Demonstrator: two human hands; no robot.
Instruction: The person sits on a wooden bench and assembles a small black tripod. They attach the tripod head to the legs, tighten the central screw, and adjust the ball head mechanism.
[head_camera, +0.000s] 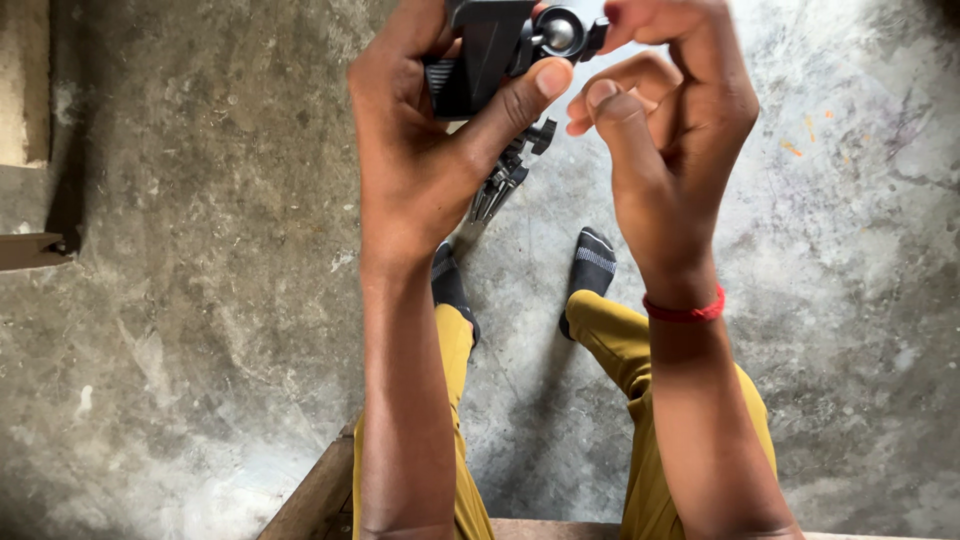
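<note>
Floor (200, 300): bare grey concrete, mottled, pale scuffs, a few orange flecks at right. Two feet in dark socks (593, 262) with grey striped cuffs stand on it, centre frame. Wooden seat edge (315, 495) at the bottom, over the floor. Wooden pieces (25, 250) at left edge; contact with the floor can't be told.
</note>
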